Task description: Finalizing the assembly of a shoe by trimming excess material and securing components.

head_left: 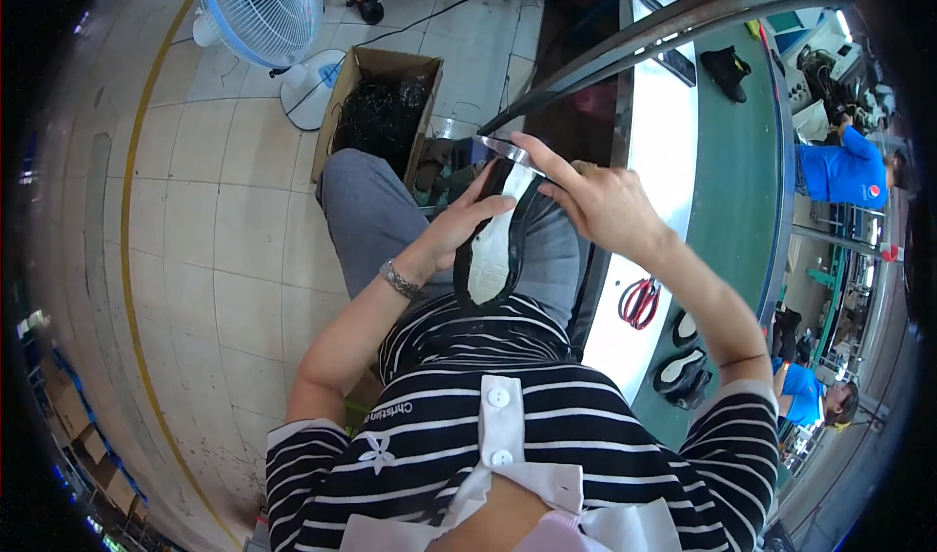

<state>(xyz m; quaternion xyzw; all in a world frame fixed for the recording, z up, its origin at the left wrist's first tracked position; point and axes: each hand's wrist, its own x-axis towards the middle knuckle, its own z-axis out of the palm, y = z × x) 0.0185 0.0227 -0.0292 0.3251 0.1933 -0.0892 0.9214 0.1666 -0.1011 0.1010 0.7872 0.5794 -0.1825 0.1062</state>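
the tiled floor [244, 249] is spreading across the left side, with a yellow line curving along it. the green belt [727, 152] is running from near to far on the right, and the white tabletop [659, 142] is bordering its left edge. a metal bar [634, 49] is slanting over the tabletop's far part; its lower end is appearing close beyond the hands, depth not determinable. the white fan [262, 10] is standing at far left. the cardboard box [395, 59] is sitting to its right and nearer, black stringy material filling it below the rim.

the right hand [610, 201] is pinching a metal tool, fingers bent, and is working left of the tabletop edge. the left hand [464, 225] is clasping the shoe, thumb pressing on the white underside; its forearm is having open room toward the left. the black shoe [491, 254] is lying bottom up over the lap, between both hands, its outline edge showing dark around the white. the metal tool [508, 150] is meeting the shoe's far end.
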